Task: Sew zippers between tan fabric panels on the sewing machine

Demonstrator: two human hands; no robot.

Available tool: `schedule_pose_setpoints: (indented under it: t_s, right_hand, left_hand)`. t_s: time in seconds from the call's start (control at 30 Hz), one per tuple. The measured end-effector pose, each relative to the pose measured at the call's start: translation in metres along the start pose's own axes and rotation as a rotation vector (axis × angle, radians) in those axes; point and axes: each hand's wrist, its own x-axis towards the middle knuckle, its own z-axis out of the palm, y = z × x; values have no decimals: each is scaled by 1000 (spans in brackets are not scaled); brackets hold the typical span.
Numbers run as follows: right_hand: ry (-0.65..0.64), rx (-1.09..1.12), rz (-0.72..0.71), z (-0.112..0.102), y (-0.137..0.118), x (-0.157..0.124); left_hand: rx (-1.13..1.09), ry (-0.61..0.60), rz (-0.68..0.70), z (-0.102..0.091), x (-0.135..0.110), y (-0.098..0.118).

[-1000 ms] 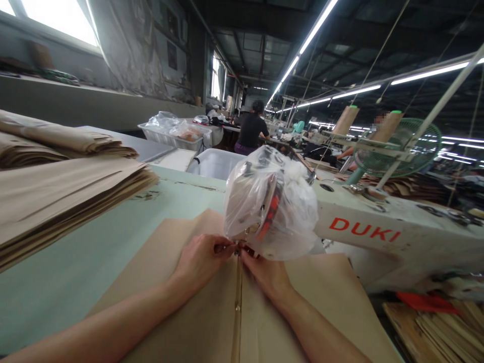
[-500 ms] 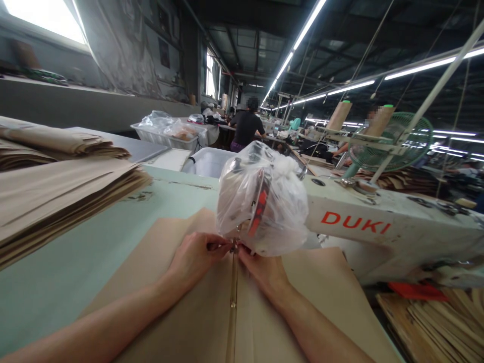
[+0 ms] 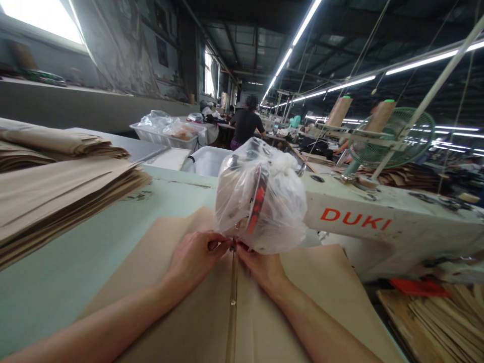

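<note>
Pale green worktop (image 3: 181,189), paint chipped; stack of floppy tan panels (image 3: 68,186) fills its left side. White plastic bin (image 3: 206,161) behind. Crinkled translucent bag (image 3: 260,196) shrouds the sewing machine (image 3: 350,212) head and blocks much of the needle area. Flat, smooth tan piece (image 3: 151,272) lies beneath, narrow glossy strip (image 3: 232,322) down its middle. Left hand (image 3: 198,252) and right hand (image 3: 262,264) flank the strip's far end, fingers bunched; can't tell if pinching or pressing.
</note>
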Motion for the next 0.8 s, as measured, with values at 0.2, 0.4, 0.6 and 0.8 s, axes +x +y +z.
schedule_pose_setpoints:
  t_s: [0.2, 0.4, 0.6, 0.8]
  right_hand:
    - [-49, -77, 18, 0, 3, 0]
    - [-67, -122, 26, -1, -3, -2]
    - [-33, -133, 29, -7, -7, 1]
    - [-30, -109, 10, -7, -7, 3]
  left_hand:
    - [16, -1, 5, 1, 0, 2]
    - [64, -7, -14, -2, -2, 9]
    - [99, -9, -10, -2, -1, 8]
    - [98, -3, -3, 1, 0, 5]
